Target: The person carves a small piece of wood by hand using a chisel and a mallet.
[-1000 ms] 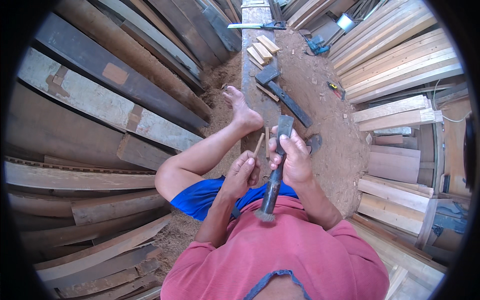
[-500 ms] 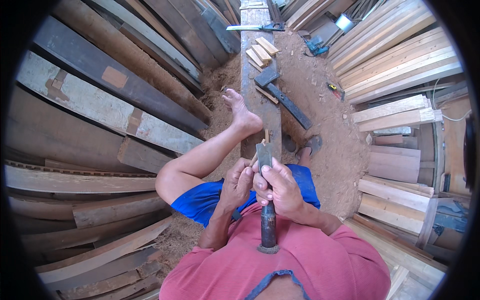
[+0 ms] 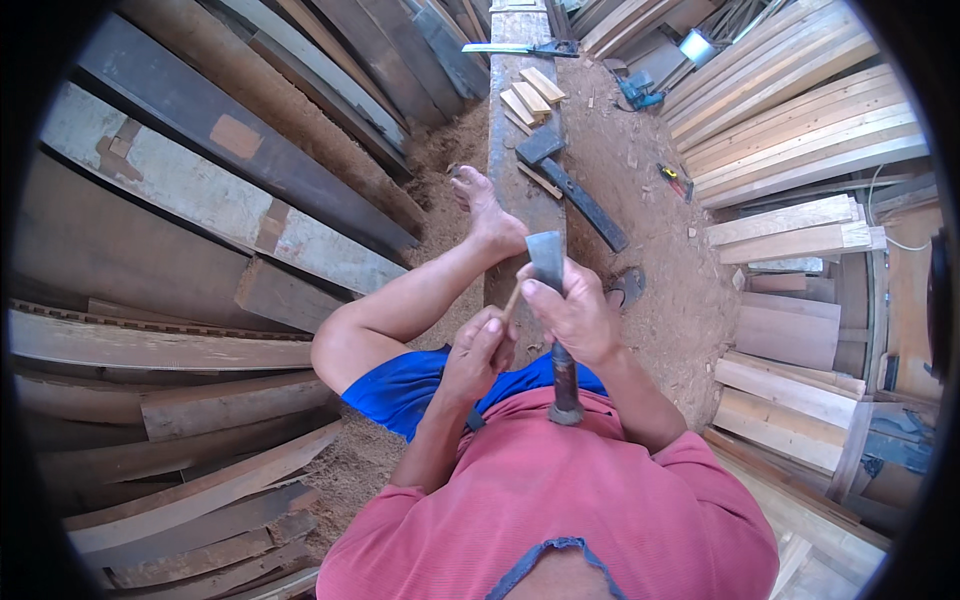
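The chisel [image 3: 546, 260] has a silvery-grey blade and a dark brown handle [image 3: 565, 384]; the thin stick [image 3: 514, 299] is tan. The shirt [image 3: 570, 480] is faded red-pink with a blue-grey collar [image 3: 567, 542], the shorts [image 3: 395, 393] bright blue. The mallet [image 3: 567, 180] is dark grey, the power tool [image 3: 637, 92] teal.

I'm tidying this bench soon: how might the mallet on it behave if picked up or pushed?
The mallet would probably feel head-heavy, since its blocky head looks much thicker than the handle. It seems unlikely to roll, given the head's flat faces. Pushed rightward, it could tip off, as the handle overhangs the bench.
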